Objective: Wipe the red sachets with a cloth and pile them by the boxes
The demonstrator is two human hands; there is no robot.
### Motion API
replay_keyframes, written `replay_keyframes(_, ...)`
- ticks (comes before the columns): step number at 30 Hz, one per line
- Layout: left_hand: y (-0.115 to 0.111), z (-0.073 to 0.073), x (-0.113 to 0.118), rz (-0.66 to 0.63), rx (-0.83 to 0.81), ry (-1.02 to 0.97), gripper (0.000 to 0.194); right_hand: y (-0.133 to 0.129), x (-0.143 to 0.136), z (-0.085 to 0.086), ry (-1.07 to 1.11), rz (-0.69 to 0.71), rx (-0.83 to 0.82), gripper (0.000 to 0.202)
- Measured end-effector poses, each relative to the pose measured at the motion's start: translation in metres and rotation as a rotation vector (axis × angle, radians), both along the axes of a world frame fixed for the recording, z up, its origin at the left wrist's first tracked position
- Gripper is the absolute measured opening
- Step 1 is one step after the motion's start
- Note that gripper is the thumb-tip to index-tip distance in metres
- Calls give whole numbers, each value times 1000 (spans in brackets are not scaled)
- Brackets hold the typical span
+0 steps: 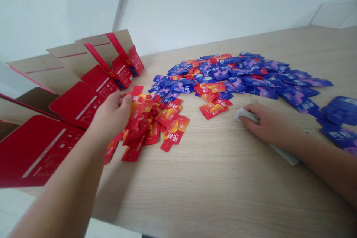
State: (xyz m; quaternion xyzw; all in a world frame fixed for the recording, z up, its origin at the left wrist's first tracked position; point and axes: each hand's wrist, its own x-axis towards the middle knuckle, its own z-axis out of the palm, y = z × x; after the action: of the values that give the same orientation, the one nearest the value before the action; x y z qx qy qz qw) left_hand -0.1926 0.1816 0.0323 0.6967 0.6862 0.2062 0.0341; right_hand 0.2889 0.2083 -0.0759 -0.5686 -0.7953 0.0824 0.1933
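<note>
My left hand (113, 113) pinches a red-and-orange sachet (136, 109) over the left edge of a loose heap of similar red sachets (152, 119). Beneath my right hand (269, 124), on the bare tabletop, a long white folded strip (283, 154) pokes out at both ends. Its kind is unclear, perhaps paper or cloth; the fingers curl round its near-left end. Two or so red sachets (213, 108) rest between the hands. Behind them spreads a wide pile of blue-purple sachets (237, 70) with some red ones mixed in.
Several red cardboard boxes (75, 108) stand in a row along the left, their flaps raised. More blue sachets (340, 109) lie at the right edge. The wooden table (200, 189) meets a white wall (223, 7) at the back.
</note>
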Motion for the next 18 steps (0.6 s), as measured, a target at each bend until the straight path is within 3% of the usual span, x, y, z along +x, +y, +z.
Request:
replay_keyframes(2,11,-11,-26,124,23,62,70,2,2,-4,-7,4,-14,30)
replay_keyframes(4,17,-25,-37,143,-15,122,71,4,4,-6,-21,6,-24,30)
replay_keyframes(6,20,-35,-41,130,-65,172,59,4,5,-6,-35,-1,-23,31)
replay_keyframes(8,22,-37,-43,124,-100,210,46,2,4,-3,-43,-4,-20,31)
replay_keyframes(11,23,-29,-40,117,-109,256,41,-1,1,2,-38,7,-25,29)
replay_keyframes(15,15,-16,2,6,-18,294,45,-3,-3,6,-25,-3,-24,31)
replay_keyframes(18,6,-19,63,-307,-26,282,50,-3,-4,7,-5,-4,-22,30)
